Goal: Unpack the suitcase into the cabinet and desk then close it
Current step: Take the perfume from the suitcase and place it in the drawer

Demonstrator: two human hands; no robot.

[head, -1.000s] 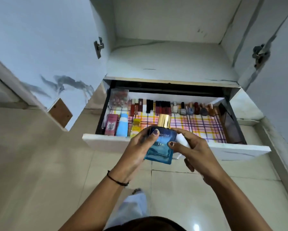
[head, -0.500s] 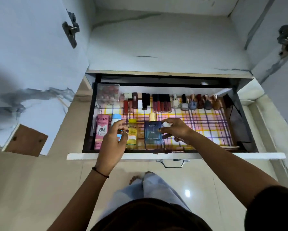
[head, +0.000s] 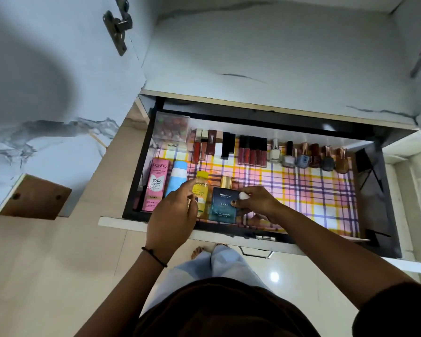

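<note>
My left hand [head: 173, 215] touches the yellow bottle [head: 201, 190], grip unclear; my right hand [head: 258, 203] curls round a small white thing [head: 243, 195], thumb on the cologne bottle [head: 222, 207] at the drawer [head: 314, 198] front. Likely glass: heavy, slick, breakable, so I'd grasp its flat sides.

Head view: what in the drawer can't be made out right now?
All in the head view:
- white object: mostly wrapped by the right hand; what it is cannot be told.
- yellow bottle: lower part behind the left hand; whether it is gripped is unclear.
- clear box: contents blurred.
- Suitcase: outside the frame.
</note>
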